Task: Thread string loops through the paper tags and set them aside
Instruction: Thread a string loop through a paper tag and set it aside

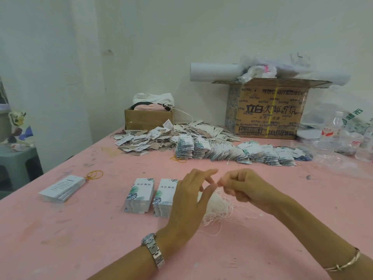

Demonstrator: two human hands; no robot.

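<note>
1. Writing: two tag stacks [139, 196], centre frame, read "伟宸服饰" over a green leaf print. The carton [268, 110], upper right, reads "立白 大师香氛".
2. Materials: glossy paper tags, rectangular. The white string loops [219, 207] are a thin, tangled bunch on the pink table [80, 229].
3. Axis: the stacks' long sides run bottom-to-top of frame, title ends up.
4. I see the right hand [242, 188] curled, pinching a strand above the bunch.
5. Left hand [189, 199]: fingers mostly extended, thumb tip meeting the right fingertips; can't tell if it grips.
</note>
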